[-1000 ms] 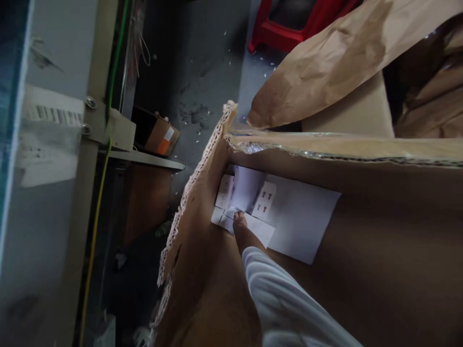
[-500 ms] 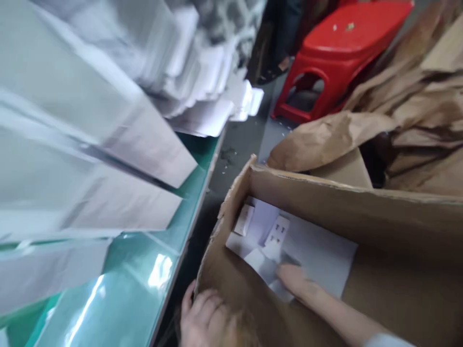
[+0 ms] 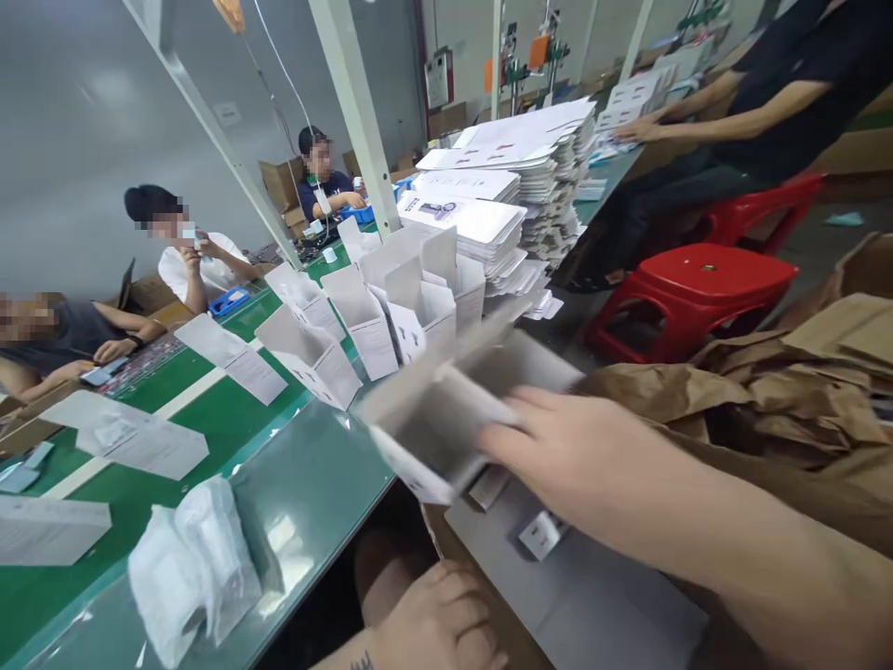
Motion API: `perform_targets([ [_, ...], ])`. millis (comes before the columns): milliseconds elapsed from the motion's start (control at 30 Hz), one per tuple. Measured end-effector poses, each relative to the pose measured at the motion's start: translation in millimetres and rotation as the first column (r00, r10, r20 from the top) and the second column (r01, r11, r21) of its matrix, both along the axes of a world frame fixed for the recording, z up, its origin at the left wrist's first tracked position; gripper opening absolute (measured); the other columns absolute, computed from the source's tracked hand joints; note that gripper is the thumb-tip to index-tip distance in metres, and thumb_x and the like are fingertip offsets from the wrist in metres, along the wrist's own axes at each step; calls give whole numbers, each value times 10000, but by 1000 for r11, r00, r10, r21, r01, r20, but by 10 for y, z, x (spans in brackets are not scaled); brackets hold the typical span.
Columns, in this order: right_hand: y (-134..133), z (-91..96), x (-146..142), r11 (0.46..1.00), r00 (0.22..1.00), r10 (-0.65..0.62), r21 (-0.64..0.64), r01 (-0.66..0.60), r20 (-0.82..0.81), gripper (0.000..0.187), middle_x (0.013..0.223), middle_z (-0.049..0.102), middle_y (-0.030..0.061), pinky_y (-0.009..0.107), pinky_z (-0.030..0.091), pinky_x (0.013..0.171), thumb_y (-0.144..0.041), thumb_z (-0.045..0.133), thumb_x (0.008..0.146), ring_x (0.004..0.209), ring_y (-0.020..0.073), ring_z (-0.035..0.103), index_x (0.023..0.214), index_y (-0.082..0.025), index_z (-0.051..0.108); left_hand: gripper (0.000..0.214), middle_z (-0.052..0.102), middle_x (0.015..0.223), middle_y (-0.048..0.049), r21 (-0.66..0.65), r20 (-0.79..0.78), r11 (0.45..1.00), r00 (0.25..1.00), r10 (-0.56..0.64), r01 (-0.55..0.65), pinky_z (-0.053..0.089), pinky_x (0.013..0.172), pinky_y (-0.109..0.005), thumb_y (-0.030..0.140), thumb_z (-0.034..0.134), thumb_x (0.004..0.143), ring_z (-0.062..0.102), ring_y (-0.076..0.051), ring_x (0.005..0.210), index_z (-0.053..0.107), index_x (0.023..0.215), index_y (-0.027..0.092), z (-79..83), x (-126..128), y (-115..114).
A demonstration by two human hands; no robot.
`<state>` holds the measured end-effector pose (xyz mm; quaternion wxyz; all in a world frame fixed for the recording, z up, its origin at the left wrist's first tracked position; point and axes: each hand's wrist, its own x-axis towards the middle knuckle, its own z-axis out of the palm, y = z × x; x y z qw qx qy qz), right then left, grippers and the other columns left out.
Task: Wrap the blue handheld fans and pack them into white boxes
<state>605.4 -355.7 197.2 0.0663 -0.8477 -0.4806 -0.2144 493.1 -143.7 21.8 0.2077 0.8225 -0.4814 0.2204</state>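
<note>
My right hand (image 3: 568,451) is closed on a small stack of flat white cartons (image 3: 433,423), blurred by motion, held above the near edge of the green table (image 3: 313,493). My left hand (image 3: 436,628) is low in the view, its fingers curled over the rim of the brown cardboard box (image 3: 488,642). Inside the box lie a large white sheet (image 3: 600,605) and a small white card (image 3: 540,535).
Several opened white boxes (image 3: 363,316) stand on the table, with tall stacks of flat cartons (image 3: 530,167) behind and a crumpled plastic bag (image 3: 195,558) near me. Red stools (image 3: 690,288) and brown paper (image 3: 774,391) are at right. Co-workers sit along the table.
My right hand has come up out of the box with white cartons in it. The view has swung up from the box to the table and the room.
</note>
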Motion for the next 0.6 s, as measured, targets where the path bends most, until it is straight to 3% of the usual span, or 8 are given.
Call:
perform_targets([
  [100, 724, 150, 213, 995, 997, 30, -93, -37, -76, 206, 737, 602, 80, 279, 381, 506, -2, 579, 693, 694, 206, 557, 794, -180, 598, 87, 666, 744, -54, 20, -76, 998, 996, 53, -52, 530, 905, -350, 209, 604, 819, 631, -187, 881, 625, 761, 148, 214, -61, 74],
  [233, 1227, -2, 531, 993, 989, -73, -101, 60, -128, 216, 911, 629, 136, 315, 499, 624, 5, 545, 777, 879, 260, 598, 941, -114, 620, 60, 683, 794, -76, 45, -133, 997, 989, 68, -62, 544, 897, -385, 154, 585, 831, 628, -203, 887, 632, 804, 129, 506, 16, 99],
  [333, 1236, -192, 657, 994, 990, -92, 49, 98, -108, 294, 1061, 595, 165, 339, 546, 696, 5, 449, 858, 970, 248, 587, 1101, -90, 583, 46, 690, 800, -80, 112, -83, 993, 996, 38, -29, 547, 899, -400, 131, 604, 831, 638, -206, 886, 630, 795, 123, 658, 208, 104],
  [467, 1076, -407, 714, 973, 998, 59, 224, -51, -29, 415, 1334, 498, 147, 349, 539, 888, -27, 446, 904, 1252, 259, 469, 1282, -176, 533, 67, 708, 908, -94, 257, -36, 966, 999, 32, -22, 536, 920, -425, 120, 608, 845, 634, -224, 969, 645, 901, 124, 784, 583, 188],
  [533, 1062, -481, 757, 960, 996, 78, 266, -89, 50, 391, 1349, 528, 96, 303, 562, 839, -89, 456, 925, 1283, 257, 454, 1265, -251, 560, 89, 707, 939, -94, 330, -20, 944, 999, 31, -23, 537, 898, -426, 118, 609, 847, 633, -233, 983, 648, 926, 131, 811, 778, 267],
  [600, 1112, -523, 828, 953, 987, 69, 283, -108, 144, 356, 1273, 609, 26, 237, 572, 769, -129, 395, 954, 1175, 200, 552, 1180, -297, 613, 88, 706, 945, -93, 402, -11, 915, 999, 30, -23, 539, 875, -422, 109, 608, 847, 637, -242, 981, 651, 920, 130, 814, 942, 359],
])
